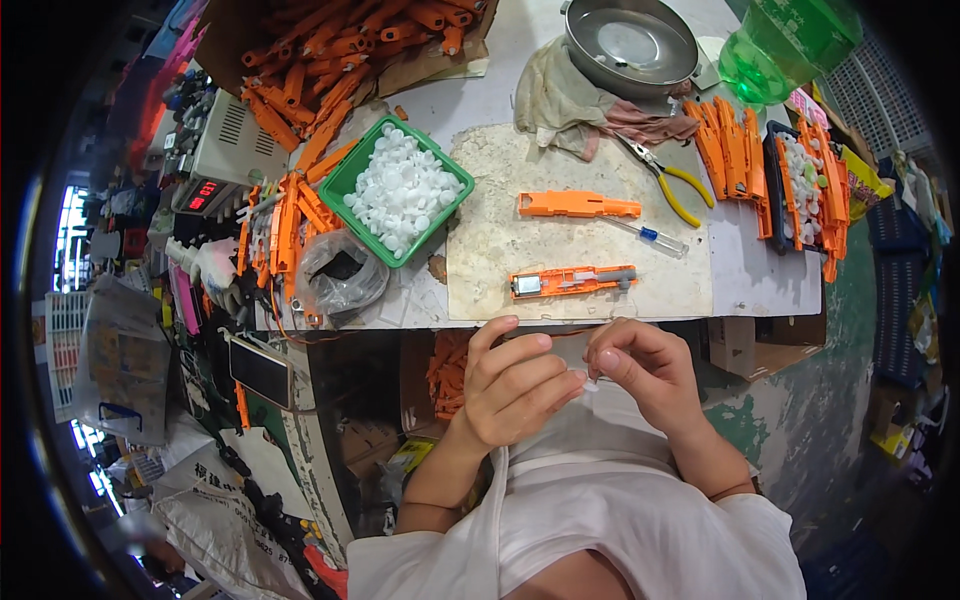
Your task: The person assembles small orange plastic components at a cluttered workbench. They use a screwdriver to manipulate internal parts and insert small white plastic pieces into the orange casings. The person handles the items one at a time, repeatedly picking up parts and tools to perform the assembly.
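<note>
Both hands are held up close together in front of the bench's near edge. My left hand has its thumb and forefinger pinched at a small white piece, with its other fingers loosely curled. Beside it, my right hand is closed in a pinch; whatever lies between its fingertips is too small to make out. On the worn board ahead lies an orange housing half fitted with a silvery block and grey parts. Another orange piece lies behind it, near a screwdriver with a clear and blue handle.
A green basket of white caps stands left of the board. Behind it, orange parts fill a box. Yellow-handled pliers, a rag and a metal pan lie at the back. More orange parts line the right side.
</note>
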{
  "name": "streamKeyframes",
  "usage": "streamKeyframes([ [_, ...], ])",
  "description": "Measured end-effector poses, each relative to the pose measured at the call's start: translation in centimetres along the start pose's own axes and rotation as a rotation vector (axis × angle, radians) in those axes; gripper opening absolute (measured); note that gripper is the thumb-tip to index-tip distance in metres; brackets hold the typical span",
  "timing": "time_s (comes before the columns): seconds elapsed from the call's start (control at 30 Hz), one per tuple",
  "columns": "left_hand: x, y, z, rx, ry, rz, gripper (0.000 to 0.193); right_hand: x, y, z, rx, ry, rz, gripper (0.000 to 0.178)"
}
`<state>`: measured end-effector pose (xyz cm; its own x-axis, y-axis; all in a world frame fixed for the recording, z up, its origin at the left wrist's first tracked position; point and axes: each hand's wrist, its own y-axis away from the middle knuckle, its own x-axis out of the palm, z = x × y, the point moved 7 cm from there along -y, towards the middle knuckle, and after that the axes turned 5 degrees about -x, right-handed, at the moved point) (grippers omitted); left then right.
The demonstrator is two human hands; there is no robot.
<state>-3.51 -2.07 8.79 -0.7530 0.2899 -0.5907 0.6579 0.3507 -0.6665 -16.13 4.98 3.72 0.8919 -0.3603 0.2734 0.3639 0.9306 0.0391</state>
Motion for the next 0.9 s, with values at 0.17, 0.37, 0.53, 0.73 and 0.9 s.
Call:
streamKeyframes([
  [0.17, 0.2, 0.0, 0.0, -0.008, 0.027, -0.002, 0.017, 0.0, -0.1, -0.1, 0.01, -0.02, -0.006, 0.015],
  [0.37, 0.2, 0.0, 0.3, -0.028, 0.045, -0.002, 0.016, 0.2, -0.3, -0.2, 0.033, -0.066, 0.009, 0.014],
  [0.53, 0.2, -0.1, 0.5, -0.05, 0.094, -0.01, 0.02, 0.1, -0.3, -0.4, 0.007, 0.019, 0.06, 0.014],
  [0.73, 0.1, 0.2, 1.0, -0.082, 0.103, 0.0, 0.022, 0.3, -0.1, 0.9, -0.111, 0.085, 0.058, 0.018],
  [0.9, -0.1, 0.3, 1.3, -0.114, 0.083, -0.018, 0.024, 1.0, -0.1, 2.0, -0.232, 0.285, 0.083, 0.024],
])
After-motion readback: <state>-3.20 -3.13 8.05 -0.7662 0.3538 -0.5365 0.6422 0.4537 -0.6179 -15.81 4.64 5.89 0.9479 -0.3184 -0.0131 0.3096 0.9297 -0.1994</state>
